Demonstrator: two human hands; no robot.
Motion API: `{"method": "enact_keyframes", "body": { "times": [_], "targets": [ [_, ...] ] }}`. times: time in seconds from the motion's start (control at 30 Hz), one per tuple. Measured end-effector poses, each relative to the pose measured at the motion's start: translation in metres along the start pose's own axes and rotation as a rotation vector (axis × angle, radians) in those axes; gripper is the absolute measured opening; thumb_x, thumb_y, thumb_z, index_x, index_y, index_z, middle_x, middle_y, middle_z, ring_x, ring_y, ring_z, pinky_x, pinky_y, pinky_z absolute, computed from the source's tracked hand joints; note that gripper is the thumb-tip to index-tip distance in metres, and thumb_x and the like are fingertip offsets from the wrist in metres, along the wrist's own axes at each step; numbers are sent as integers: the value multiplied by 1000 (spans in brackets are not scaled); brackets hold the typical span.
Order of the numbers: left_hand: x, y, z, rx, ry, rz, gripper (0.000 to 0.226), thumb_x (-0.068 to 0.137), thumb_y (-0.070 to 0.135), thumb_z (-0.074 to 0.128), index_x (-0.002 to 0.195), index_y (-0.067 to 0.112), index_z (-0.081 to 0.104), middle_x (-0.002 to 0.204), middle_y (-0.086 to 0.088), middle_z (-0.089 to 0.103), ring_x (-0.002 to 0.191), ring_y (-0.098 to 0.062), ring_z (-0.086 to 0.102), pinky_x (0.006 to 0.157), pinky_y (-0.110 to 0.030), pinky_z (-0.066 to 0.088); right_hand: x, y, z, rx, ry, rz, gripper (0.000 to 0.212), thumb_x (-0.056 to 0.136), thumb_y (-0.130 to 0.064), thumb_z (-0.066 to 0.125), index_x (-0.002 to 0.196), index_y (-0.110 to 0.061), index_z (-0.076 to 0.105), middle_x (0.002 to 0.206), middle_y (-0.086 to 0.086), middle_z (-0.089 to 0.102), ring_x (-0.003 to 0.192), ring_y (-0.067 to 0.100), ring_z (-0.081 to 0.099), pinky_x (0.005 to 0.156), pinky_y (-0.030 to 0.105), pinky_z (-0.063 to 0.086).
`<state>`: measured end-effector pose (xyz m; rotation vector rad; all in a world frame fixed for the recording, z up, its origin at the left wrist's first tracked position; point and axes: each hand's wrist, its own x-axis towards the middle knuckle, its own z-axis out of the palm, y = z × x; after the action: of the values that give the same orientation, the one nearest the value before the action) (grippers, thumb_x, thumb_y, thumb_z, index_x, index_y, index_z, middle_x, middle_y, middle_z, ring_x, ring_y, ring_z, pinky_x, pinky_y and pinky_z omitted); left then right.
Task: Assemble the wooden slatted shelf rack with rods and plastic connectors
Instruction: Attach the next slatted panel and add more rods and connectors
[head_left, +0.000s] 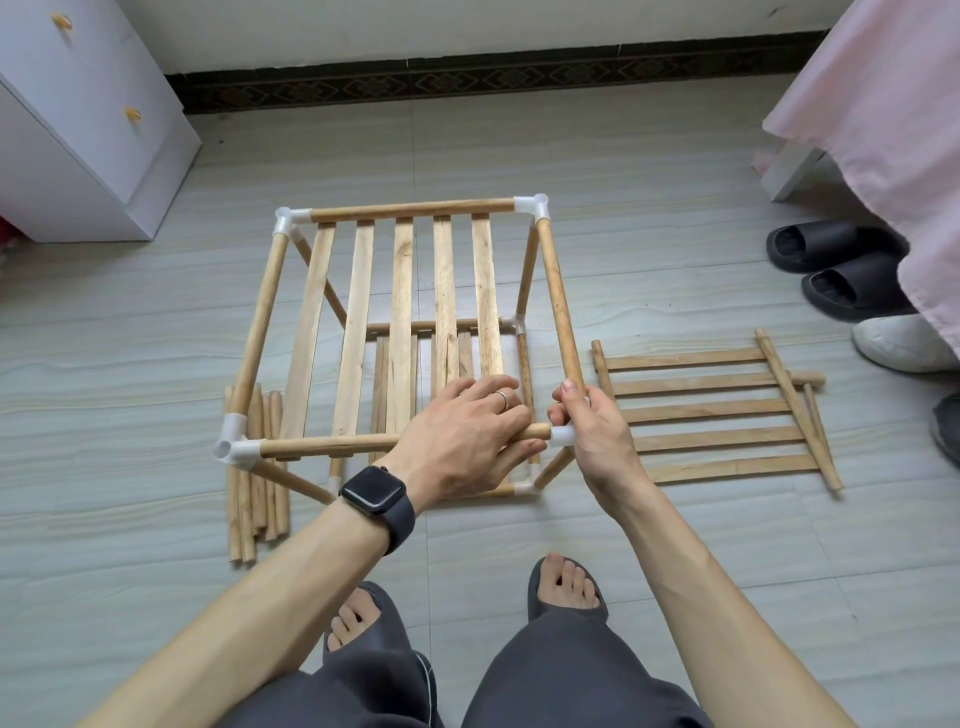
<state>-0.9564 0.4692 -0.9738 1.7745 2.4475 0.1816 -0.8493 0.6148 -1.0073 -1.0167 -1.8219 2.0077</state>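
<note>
A two-tier wooden rack stands on the floor in front of me, its rods joined by white plastic connectors. My left hand grips the right end of the upper tier's front rod. My right hand is curled round the white connector at the front right corner, where the right side rod comes down. The rod end sits just left of the connector. Top slats run front to back, with a lower slatted tier beneath them.
A bundle of loose rods lies on the floor at the rack's left. A spare slatted panel with loose rods lies to the right. Black slippers, a white shoe, pink fabric and a white cabinet surround the area. My feet are below.
</note>
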Motion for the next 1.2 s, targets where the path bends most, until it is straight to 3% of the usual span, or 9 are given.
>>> {"method": "enact_keyframes", "body": {
  "times": [0.23,0.47,0.8,0.93,1.07,1.2],
  "targets": [
    [-2,-1,0,0,24,2,43,103,56,35,102,23,62,121,4,66,141,-16,40,108,-41,38,-2,0,5,2,64,-3,28,108,-36,46,94,-16,60,65,-13,56,59,-4,51,59,11,43],
    [-7,-3,1,8,72,22,41,103,55,37,101,23,62,119,5,67,140,-16,43,108,-40,40,-2,-1,4,-17,82,18,28,108,-38,45,95,-20,61,67,-13,56,61,-4,51,66,18,40],
    [-2,0,9,48,93,50,47,102,54,33,97,17,60,114,-2,66,135,-22,46,99,-42,44,-6,-4,24,-29,119,27,31,107,-39,46,99,-13,60,77,-6,57,71,9,54,67,29,46],
    [-3,-1,11,63,83,59,47,102,55,31,98,17,59,116,-2,66,137,-22,45,99,-42,44,-5,0,21,-43,91,15,30,107,-39,46,97,-14,58,74,-9,57,67,4,54,61,19,47],
    [-5,-1,7,82,68,65,47,103,54,32,103,16,60,119,-2,66,137,-23,46,100,-42,45,-4,0,20,-83,2,33,29,107,-41,45,95,-17,55,78,-8,59,76,7,59,68,23,49],
    [-9,1,3,76,19,58,48,104,55,30,106,17,59,123,-2,64,140,-22,40,104,-40,42,-7,-3,15,-220,-33,24,35,107,-43,43,100,-12,55,84,-6,63,66,-11,57,57,6,41]
  ]
}}
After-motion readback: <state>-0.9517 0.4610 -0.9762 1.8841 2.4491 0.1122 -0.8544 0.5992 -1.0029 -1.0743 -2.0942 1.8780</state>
